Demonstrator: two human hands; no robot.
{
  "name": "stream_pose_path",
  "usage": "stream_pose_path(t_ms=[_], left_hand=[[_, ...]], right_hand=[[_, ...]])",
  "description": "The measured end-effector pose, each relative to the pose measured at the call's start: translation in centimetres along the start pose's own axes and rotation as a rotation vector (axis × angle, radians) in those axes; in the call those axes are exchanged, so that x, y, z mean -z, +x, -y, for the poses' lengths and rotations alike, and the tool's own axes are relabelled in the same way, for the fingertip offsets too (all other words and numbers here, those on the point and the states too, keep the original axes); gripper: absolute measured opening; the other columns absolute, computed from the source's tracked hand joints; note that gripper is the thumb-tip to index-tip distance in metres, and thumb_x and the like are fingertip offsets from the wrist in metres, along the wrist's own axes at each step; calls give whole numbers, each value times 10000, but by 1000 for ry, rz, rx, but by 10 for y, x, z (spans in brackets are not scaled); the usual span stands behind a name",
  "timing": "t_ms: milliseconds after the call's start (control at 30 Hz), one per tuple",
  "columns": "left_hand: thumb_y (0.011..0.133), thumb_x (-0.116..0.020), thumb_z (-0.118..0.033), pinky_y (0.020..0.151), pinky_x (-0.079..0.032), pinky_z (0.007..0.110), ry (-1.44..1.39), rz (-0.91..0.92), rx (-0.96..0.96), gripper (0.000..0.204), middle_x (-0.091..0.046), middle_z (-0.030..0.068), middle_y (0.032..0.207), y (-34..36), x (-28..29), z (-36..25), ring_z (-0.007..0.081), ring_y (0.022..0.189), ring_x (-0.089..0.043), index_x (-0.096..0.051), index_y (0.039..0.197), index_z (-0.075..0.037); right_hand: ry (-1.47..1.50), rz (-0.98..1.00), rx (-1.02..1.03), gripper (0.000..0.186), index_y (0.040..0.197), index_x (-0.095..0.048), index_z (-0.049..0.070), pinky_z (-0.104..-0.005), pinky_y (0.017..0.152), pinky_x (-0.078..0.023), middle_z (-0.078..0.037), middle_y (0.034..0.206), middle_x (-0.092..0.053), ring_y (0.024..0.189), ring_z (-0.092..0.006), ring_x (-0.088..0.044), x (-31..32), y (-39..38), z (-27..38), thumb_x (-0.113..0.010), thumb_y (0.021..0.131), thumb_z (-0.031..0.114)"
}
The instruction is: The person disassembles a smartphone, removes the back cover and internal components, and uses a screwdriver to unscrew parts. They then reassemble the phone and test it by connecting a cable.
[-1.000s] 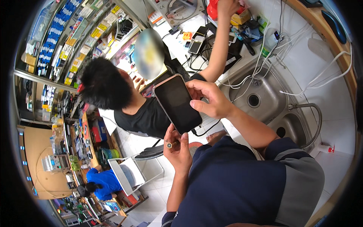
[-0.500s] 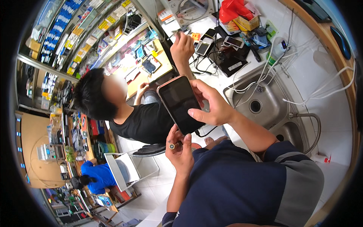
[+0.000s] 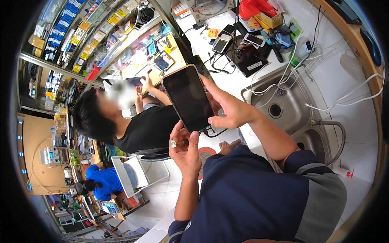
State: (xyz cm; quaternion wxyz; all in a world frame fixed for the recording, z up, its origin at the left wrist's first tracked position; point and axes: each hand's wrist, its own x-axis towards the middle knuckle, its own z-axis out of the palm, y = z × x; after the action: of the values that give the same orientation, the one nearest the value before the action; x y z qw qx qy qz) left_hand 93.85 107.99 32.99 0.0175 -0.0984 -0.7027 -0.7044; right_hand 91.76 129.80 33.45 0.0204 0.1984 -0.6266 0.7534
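Observation:
A phone (image 3: 188, 99) with a dark screen and a pale pinkish rim is held up in front of me. My right hand (image 3: 233, 106) grips its right side, thumb over the lower right corner of the screen. A black plug and cable (image 3: 207, 132) meet its lower end. At the bottom left corner, the fingertips of my left hand (image 3: 185, 156) come up against the phone. Tucked between those left fingers is a slim tool with a round gold-rimmed end (image 3: 174, 144), perhaps a small screwdriver; the fingers hide most of it.
A co-worker in a black shirt (image 3: 150, 125) sits close on the left, holding a dark phone (image 3: 135, 81). Another person in blue (image 3: 104, 180) sits farther back by a white folding chair (image 3: 135, 176). Phones and cables crowd the white counter (image 3: 198, 44) beside a steel sink (image 3: 263, 109).
The phone and both my hands have shifted slightly left, the phone also upward. The co-worker in black has lowered a raised arm, leaned left, and now holds a phone.

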Motion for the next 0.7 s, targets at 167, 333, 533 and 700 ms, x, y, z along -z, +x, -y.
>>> stream_pose_path(t_ms=[167,333,533,700], left_hand=[[997,-757,-52,890,-500,243,32,12,-1,516,-685,35,1056,-8,2,2,84,955,-623,-560,1465,38],[990,-775,-62,869,-493,229,47,-8,-2,519,-690,47,1044,-12,7,-1,84,939,-620,-575,1459,34],[1013,-747,-77,892,-503,237,5,-46,-22,509,-728,79,1082,-14,11,2,96,969,-652,-556,1466,51],[1023,-729,-72,905,-507,242,10,-54,-35,495,-737,88,1093,-13,11,3,102,972,-662,-551,1467,55]], right_hand=[[107,-18,-61,1161,1732,40,83,-279,826,-543,-124,1485,-533,1115,-123,-626,-9,-5,2,-678,825,-18],[79,-19,4,1146,1727,53,74,-283,822,-562,-136,1463,-568,1068,-123,-654,-15,0,-7,-647,832,-76],[33,75,-56,1134,1731,22,47,-325,983,-536,-126,1485,-543,1151,-153,-627,-13,1,-4,-622,803,-59],[49,104,-37,1125,1733,4,46,-315,966,-540,-117,1439,-580,1107,-145,-628,-12,0,-4,-578,779,-79]])
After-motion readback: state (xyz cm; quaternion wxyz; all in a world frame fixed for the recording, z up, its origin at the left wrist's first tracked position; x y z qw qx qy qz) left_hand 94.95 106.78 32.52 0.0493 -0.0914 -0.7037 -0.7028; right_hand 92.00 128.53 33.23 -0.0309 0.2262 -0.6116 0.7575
